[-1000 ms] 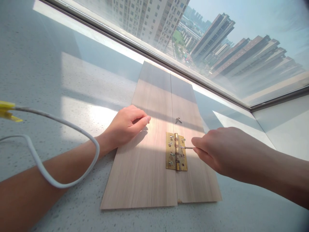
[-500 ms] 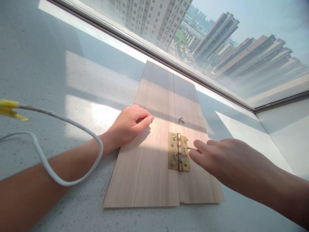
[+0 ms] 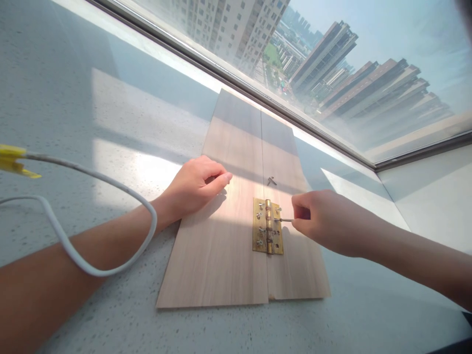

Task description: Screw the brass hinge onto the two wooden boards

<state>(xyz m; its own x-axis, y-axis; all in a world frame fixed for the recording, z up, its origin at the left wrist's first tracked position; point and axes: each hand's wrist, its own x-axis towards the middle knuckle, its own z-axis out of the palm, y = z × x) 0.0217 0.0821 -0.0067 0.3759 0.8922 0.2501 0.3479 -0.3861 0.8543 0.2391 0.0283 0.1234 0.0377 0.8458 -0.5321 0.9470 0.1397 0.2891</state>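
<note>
A brass hinge (image 3: 256,247) lies flat across the seam between the left wooden board (image 3: 217,265) and the right wooden board (image 3: 298,270). Several silver screws stand in its holes. My right hand (image 3: 335,223) is closed around a screwdriver, its handle hidden in my fingers. The thin screwdriver shaft (image 3: 286,220) points left, and its end meets a screw area on the hinge's right leaf; exact contact is too small to tell. My left hand (image 3: 197,189) rests on the left board, fingers curled with the thumb against them, nothing visible in it.
Loose screws (image 3: 272,181) lie on the right board above the hinge. A white cable (image 3: 55,226) with yellow tape (image 3: 13,160) loops over my left forearm. The boards lie on a speckled white sill (image 3: 121,314), and a window frame (image 3: 206,66) runs along the far side.
My right hand has rolled over, its fingers more tightly curled around the screwdriver, and sits slightly higher. My left hand keeps its place on the board. The whole view has shifted slightly.
</note>
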